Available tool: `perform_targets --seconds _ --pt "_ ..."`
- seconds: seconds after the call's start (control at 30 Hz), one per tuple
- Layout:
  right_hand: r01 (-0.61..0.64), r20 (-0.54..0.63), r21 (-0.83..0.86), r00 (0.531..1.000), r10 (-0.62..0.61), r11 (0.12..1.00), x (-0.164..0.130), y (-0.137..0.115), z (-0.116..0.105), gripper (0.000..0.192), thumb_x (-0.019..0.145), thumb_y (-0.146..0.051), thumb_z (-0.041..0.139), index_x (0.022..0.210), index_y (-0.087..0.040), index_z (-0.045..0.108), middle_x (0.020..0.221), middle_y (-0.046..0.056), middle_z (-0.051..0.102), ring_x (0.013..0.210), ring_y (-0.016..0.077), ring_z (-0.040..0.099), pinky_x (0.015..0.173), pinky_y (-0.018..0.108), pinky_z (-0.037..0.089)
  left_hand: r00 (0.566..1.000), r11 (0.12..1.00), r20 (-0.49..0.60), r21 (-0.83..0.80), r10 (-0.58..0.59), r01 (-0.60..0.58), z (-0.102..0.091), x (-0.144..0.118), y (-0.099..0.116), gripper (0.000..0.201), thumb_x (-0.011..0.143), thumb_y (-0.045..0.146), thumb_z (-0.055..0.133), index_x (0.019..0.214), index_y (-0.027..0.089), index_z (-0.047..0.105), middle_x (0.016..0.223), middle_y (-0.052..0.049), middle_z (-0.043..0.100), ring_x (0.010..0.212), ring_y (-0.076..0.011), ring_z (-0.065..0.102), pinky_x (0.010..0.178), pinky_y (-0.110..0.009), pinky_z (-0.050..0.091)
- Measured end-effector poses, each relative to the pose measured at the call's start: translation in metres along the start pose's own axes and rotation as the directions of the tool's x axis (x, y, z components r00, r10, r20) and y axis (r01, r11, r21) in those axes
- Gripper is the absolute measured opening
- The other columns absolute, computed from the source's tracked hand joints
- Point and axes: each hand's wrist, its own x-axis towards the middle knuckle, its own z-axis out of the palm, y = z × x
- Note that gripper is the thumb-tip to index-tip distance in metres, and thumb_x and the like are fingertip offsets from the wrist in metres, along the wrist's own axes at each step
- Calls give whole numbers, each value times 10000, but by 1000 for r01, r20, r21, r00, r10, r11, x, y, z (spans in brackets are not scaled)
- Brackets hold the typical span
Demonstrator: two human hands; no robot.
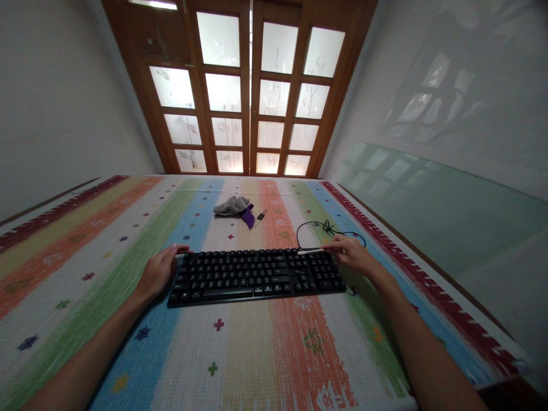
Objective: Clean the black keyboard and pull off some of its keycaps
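A black keyboard [252,274] lies flat on the striped cloth in front of me, its long side facing me. My left hand [158,269] grips its upper left corner, with fingers along the back edge. In my right hand [350,252], a thin white stick that looks like a cotton swab [310,250] is pinched between the fingertips. Its pale tip points left and rests at or just over the keys near the back edge, left of the number pad. A black cable [327,226] lies loosely bundled behind the keyboard's right end.
Behind the keyboard lie a crumpled grey cloth [232,206] with a purple piece [248,216] and a small dark object [261,217]. The striped tablecloth [205,359] covers the table. Walls flank both sides, and a wooden door [250,114] with frosted panes stands beyond.
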Motion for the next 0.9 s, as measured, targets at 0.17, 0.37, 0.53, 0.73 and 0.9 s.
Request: perform_targets --seconds 0.17,0.37,0.53,0.73,0.9 --pt "-9 6 18 1000 9 1000 0 2 -1 298 849 -203 538 929 -198 825 736 76 663 628 170 577 614 271 403 1000 999 -11 44 15 -15 0 -1 4 626 806 733 389 893 208 720 450 25 522 450 -202 471 531 -329 428" --pt "0 -7 -28 1000 0 1000 -1 6 -2 295 849 -190 541 916 -207 828 707 68 644 637 181 584 615 276 390 1000 998 3 63 2 -2 -1 -1 2 623 820 704 369 922 194 712 527 4 595 445 -190 457 528 -323 412" --pt "-10 -11 -37 1000 10 999 -2 6 -2 279 837 -178 555 903 -206 825 704 66 647 628 176 581 614 273 389 1000 997 3 77 19 -19 -1 -2 2 628 831 696 353 929 193 716 462 24 524 450 -198 464 537 -323 411" --pt "-11 -3 -34 1000 11 999 -1 7 -2 288 845 -214 548 922 -193 824 739 83 682 665 198 616 634 289 418 1000 998 7 57 22 -23 -1 -2 5 635 828 712 370 923 196 727 468 19 541 436 -192 463 517 -323 416" --pt "-17 -4 -25 1000 17 1000 -1 6 -4 290 849 -235 542 904 -197 824 743 86 692 661 202 620 624 294 431 1000 999 -2 39 30 -29 -1 -2 6 625 817 728 406 900 211 748 408 40 461 437 -204 483 512 -335 436"
